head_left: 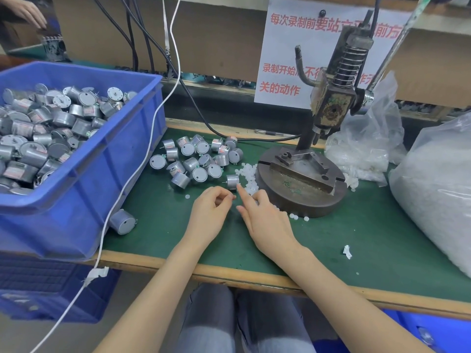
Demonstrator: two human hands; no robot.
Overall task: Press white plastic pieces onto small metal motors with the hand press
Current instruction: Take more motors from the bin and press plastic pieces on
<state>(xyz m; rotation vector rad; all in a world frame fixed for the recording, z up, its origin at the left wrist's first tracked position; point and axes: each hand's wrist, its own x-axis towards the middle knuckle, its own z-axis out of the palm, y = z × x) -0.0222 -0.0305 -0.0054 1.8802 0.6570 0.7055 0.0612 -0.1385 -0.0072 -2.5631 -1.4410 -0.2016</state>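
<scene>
Just left of the hand press [331, 98], against its round iron base [305, 200], a small heap of white plastic pieces [248, 174] lies on the green worktop [331, 245]. One metal motor [232, 181] sits at the heap's left edge, and a loose cluster of motors [193, 159] spreads further left. Before the press base, the right hand [265, 220] has its grip apart, and its straight forefinger [242, 192] touches the pieces beside that lone motor. The left hand [211, 212] lies just left of it, fingertips drawn together; whether that grip holds anything is too small to tell. Far left of the press stands a blue bin [89, 179] heaped with motors. Right of the press slumps a clear bag [433, 187] of white pieces.
</scene>
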